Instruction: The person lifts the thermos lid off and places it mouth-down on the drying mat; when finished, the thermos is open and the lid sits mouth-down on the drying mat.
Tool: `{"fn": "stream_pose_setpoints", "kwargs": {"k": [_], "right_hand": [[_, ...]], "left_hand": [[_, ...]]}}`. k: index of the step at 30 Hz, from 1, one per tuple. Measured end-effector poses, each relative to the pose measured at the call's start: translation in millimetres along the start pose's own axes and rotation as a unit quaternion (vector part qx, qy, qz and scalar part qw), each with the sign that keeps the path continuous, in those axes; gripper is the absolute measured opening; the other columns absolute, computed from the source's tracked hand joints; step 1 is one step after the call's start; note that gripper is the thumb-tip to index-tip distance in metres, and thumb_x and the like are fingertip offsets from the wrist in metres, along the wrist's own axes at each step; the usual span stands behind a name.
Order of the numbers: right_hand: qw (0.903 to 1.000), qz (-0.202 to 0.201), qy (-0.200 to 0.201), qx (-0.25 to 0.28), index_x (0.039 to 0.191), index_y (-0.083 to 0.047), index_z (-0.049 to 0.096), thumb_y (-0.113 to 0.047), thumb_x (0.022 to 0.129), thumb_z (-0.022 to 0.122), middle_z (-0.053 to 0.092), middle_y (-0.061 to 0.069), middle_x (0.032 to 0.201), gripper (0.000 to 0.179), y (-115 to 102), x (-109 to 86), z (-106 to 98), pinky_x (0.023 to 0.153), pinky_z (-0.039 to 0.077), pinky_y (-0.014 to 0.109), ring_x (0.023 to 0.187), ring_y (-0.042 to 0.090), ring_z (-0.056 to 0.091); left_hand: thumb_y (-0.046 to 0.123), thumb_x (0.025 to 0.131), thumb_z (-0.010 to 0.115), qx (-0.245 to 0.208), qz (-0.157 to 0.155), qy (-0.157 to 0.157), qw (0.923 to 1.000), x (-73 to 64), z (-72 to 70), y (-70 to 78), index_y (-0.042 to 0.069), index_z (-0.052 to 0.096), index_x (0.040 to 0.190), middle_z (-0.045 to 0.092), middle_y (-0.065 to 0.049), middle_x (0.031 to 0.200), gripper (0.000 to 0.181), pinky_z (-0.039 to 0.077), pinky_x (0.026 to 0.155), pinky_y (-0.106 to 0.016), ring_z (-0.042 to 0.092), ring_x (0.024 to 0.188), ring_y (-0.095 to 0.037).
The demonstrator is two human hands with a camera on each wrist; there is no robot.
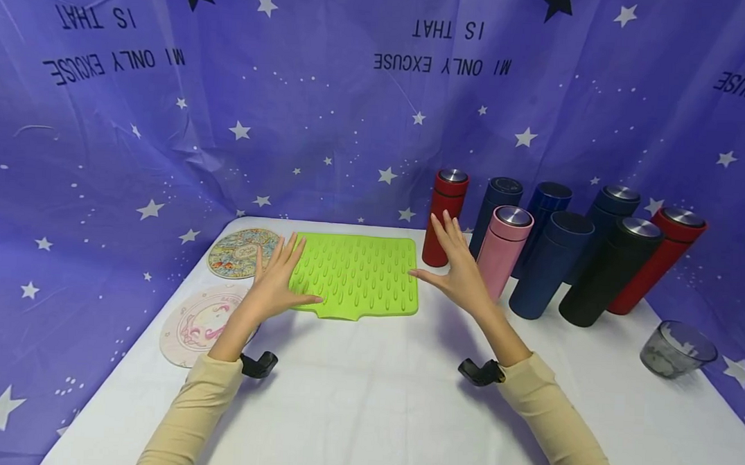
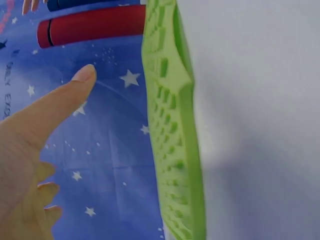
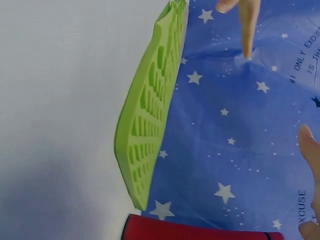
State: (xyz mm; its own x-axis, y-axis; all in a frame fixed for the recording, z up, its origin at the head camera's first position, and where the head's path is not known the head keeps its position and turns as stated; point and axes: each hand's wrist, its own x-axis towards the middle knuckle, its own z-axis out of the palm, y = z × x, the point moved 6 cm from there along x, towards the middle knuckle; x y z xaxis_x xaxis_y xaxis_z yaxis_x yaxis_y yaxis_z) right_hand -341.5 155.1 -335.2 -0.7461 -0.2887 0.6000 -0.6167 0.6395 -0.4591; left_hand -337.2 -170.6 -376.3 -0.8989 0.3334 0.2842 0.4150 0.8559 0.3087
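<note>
Nearest, two beige sleeves (image 1: 184,404) reach in over the white cloth-covered tabletop (image 1: 365,405), a black wrist camera (image 1: 260,364) at each cuff. Just beyond, a pale pink round mat with a printed figure (image 1: 190,325) lies on the left, partly hidden by the forearm, and a smoky grey glass bowl (image 1: 676,350) stands at the far right. The person's left grip (image 1: 272,287) and right grip (image 1: 462,272) are both released, fingers spread, each holding nothing; the wrist views show them raised above the rectangular lime-green, rubbery-looking mat with oval ridges (image 1: 358,270). That mat lies flat on the tabletop between them, its tab facing the person. The step in hand seems to be framing or adjusting the green mat; should it need shifting, the next move would call for lowering both hands evenly to its side edges, the right one kept away from the nearby red cylindrical bottle (image 1: 446,204). Behind the left hand lies a colourful patterned round mat (image 1: 240,254); to the right stand pink (image 1: 502,255), blue (image 1: 545,271), black (image 1: 611,274) and red bottles, before a purple-blue star-printed backdrop (image 1: 327,119).
</note>
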Motion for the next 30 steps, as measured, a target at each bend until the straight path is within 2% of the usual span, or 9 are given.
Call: {"fn": "stream_pose_setpoints", "kwargs": {"k": [3, 6, 9, 12, 18, 20, 24, 28, 30], "right_hand": [[0.9993, 0.027, 0.017, 0.018, 0.155, -0.020, 0.020, -0.031, 0.074, 0.085, 0.013, 0.012, 0.160, 0.105, 7, 1.9, 3, 0.108, 0.018, 0.067, 0.145, 0.035, 0.010], [0.9973, 0.050, 0.044, 0.030, 0.156, -0.024, 0.018, -0.033, 0.075, 0.085, 0.014, 0.011, 0.160, 0.105, 13, 4.8, 6, 0.108, 0.025, 0.063, 0.145, 0.030, 0.015], [0.9930, 0.068, 0.079, 0.055, 0.155, -0.022, 0.021, -0.032, 0.076, 0.084, 0.016, 0.008, 0.160, 0.101, 19, 8.9, 8, 0.110, 0.027, 0.057, 0.144, 0.025, 0.019], [0.9846, 0.088, 0.120, 0.092, 0.154, -0.019, 0.025, -0.030, 0.078, 0.082, 0.017, 0.004, 0.159, 0.096, 25, 13.5, 9, 0.112, 0.026, 0.051, 0.143, 0.019, 0.020], [0.9567, 0.119, 0.198, 0.177, 0.153, -0.015, 0.028, -0.021, 0.081, 0.080, 0.021, 0.005, 0.158, 0.089, 40, 24.2, 12, 0.113, 0.027, 0.032, 0.142, 0.011, 0.022], [0.9461, 0.121, 0.221, 0.203, 0.151, -0.007, 0.029, -0.016, 0.082, 0.079, 0.025, 0.011, 0.156, 0.086, 35, 26.9, 7, 0.114, 0.026, 0.033, 0.142, 0.017, 0.025], [0.9216, 0.130, 0.277, 0.239, 0.147, 0.001, 0.033, -0.012, 0.082, 0.079, 0.034, 0.015, 0.152, 0.081, 45, 31.3, 7, 0.115, 0.025, 0.037, 0.141, 0.022, 0.030], [0.8984, 0.163, 0.328, 0.242, 0.145, -0.001, 0.040, -0.018, 0.080, 0.080, 0.040, 0.010, 0.149, 0.078, 70, 33.3, 13, 0.113, 0.028, 0.030, 0.137, 0.015, 0.035], [0.8902, 0.175, 0.342, 0.244, 0.144, -0.001, 0.041, -0.017, 0.080, 0.081, 0.041, 0.011, 0.148, 0.078, 77, 34.3, 14, 0.112, 0.029, 0.030, 0.137, 0.015, 0.037]], "left_hand": [[0.049, 0.070, 0.083, -0.022, 0.001, -0.013, 0.9997, -1.0, 4.6, -7.5, 0.009, 0.010, 0.155, 0.000, -0.011, 0.160, 0.120, -0.023, 0.108, -0.054, -0.006, 0.145, -0.035], [0.043, 0.068, 0.086, -0.044, -0.005, -0.024, 0.9987, -0.9, 8.9, -14.4, 0.005, 0.015, 0.154, 0.006, -0.016, 0.159, 0.118, -0.019, 0.109, -0.056, -0.003, 0.144, -0.038], [0.040, 0.068, 0.087, -0.059, -0.012, -0.040, 0.9974, -1.0, 14.5, -20.6, 0.001, 0.019, 0.152, 0.011, -0.021, 0.157, 0.115, -0.014, 0.110, -0.058, 0.001, 0.143, -0.042], [0.039, 0.068, 0.086, -0.062, -0.012, -0.057, 0.9964, -1.7, 21.7, -27.0, -0.005, 0.024, 0.149, 0.017, -0.026, 0.155, 0.111, -0.006, 0.111, -0.062, 0.007, 0.141, -0.047], [0.038, 0.074, 0.083, -0.093, -0.019, -0.097, 0.9907, -3.8, 37.0, -39.6, -0.011, 0.027, 0.146, 0.019, -0.032, 0.151, 0.104, 0.016, 0.111, -0.062, 0.017, 0.138, -0.051], [0.038, 0.075, 0.082, -0.101, -0.023, -0.105, 0.9891, -3.8, 39.6, -42.4, -0.010, 0.027, 0.146, 0.020, -0.033, 0.151, 0.102, 0.017, 0.111, -0.062, 0.018, 0.137, -0.051], [0.034, 0.078, 0.080, -0.113, -0.021, -0.110, 0.9873, -4.1, 41.0, -44.8, -0.012, 0.031, 0.144, 0.025, -0.035, 0.148, 0.094, 0.020, 0.110, -0.061, 0.023, 0.136, -0.051], [0.030, 0.081, 0.078, -0.125, -0.018, -0.115, 0.9853, -5.3, 42.3, -44.8, -0.015, 0.034, 0.141, 0.032, -0.035, 0.144, 0.086, 0.023, 0.111, -0.057, 0.028, 0.134, -0.049], [0.028, 0.082, 0.078, -0.130, -0.019, -0.119, 0.9841, -5.5, 43.8, -44.5, -0.015, 0.034, 0.140, 0.034, -0.034, 0.144, 0.085, 0.024, 0.111, -0.056, 0.029, 0.134, -0.048]]}}
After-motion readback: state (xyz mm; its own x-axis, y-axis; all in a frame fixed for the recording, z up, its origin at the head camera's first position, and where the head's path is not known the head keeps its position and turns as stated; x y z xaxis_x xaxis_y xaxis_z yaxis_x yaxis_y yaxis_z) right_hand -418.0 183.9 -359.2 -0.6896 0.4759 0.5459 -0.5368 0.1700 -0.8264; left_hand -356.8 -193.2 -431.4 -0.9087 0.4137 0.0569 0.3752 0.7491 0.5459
